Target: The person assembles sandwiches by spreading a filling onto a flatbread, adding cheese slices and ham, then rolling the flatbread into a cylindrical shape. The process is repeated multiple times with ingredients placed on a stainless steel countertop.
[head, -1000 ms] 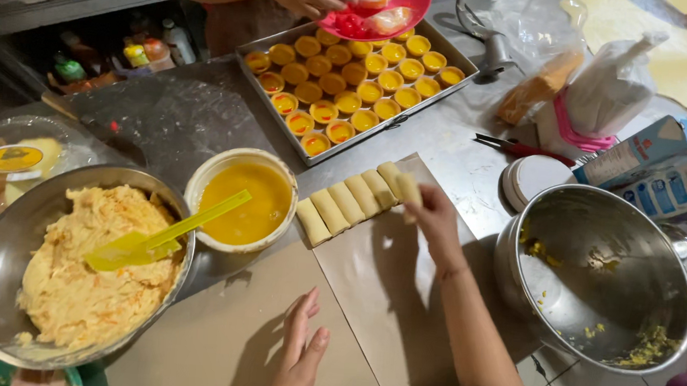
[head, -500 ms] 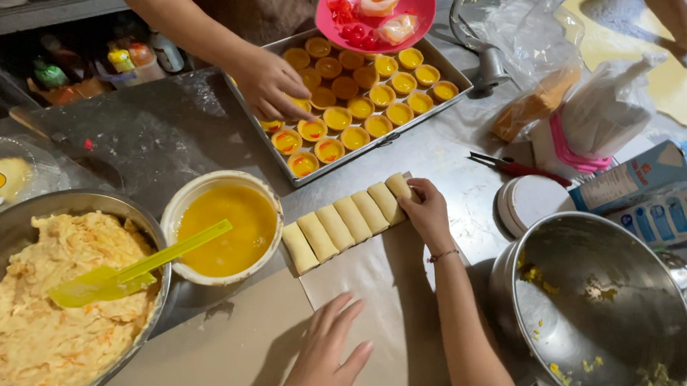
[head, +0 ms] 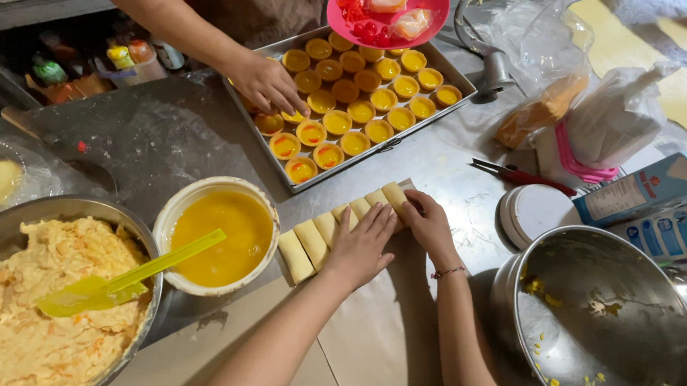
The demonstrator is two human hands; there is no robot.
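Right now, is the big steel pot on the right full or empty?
Nearly empty. The steel pot shows bare metal inside, with only yellow scraps stuck to its bottom and wall.

Your worktop is a grey metal table, dusty with flour. On it sit a baking tray of small filled tarts, a white bowl of yellow liquid, a steel bowl of pale filling (a yellow spatula rests in it) and an emptied steel mixing bowl. A row of pastry rolls lies on brown paper, with red-handled scissors and cartons nearby.
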